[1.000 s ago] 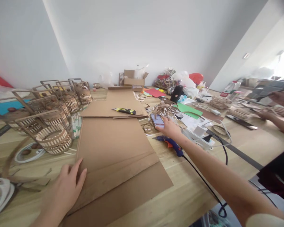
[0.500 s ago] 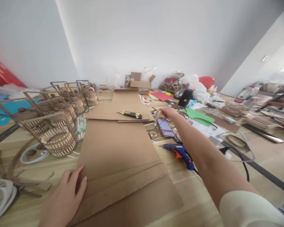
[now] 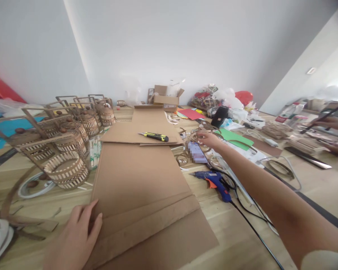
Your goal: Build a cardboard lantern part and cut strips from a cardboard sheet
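My left hand (image 3: 80, 232) rests at the left edge of a large flat cardboard sheet (image 3: 138, 172), thumb and fingers apart. My right hand (image 3: 208, 139) reaches far forward among curled brown strips (image 3: 183, 159), just beyond a phone (image 3: 196, 153) with a lit screen. Its fingers are bent together; what they hold, if anything, I cannot make out. A yellow-and-black utility knife (image 3: 153, 136) lies on the upper cardboard. Below the phone, right of the cardboard, is a blue glue gun (image 3: 214, 182) with an orange trigger and a black cord.
Several small woven baskets (image 3: 66, 170) with tall handles crowd the left side, beside white tubing (image 3: 1, 238). A small open carton (image 3: 166, 101) and plastic bags (image 3: 228, 98) stand along the wall. Green paper (image 3: 235, 138) lies at right. Another person's hand (image 3: 334, 123) holds a dark strip there.
My right hand has shifted slightly right and down among the strips, and its forearm has swung lower, showing more of the glue gun's cord. My left hand has stayed at the cardboard's edge.
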`<state>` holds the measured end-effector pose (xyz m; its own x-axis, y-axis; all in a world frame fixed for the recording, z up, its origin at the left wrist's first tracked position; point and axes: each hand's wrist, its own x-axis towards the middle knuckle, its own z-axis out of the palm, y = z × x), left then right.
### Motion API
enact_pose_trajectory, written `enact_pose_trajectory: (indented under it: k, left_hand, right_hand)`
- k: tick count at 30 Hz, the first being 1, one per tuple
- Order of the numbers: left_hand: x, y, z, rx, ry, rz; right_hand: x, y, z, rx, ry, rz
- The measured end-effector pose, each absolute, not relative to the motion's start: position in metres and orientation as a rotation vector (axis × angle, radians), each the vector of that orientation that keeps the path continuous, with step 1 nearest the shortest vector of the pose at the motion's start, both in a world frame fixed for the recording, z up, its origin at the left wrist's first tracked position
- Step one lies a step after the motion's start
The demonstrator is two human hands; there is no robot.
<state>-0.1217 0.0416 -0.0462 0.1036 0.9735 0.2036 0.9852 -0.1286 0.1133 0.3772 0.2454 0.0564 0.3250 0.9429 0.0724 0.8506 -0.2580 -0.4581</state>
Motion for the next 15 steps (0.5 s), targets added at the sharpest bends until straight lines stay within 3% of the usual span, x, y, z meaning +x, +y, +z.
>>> enact_pose_trajectory:
  k: [15]
  left_hand:
    - [-0.121,0.043,-0.054,-2.217,-1.975,-0.42]
  right_hand:
    - [0.335,0.219,0.014,-2.626,-1.553,0.174]
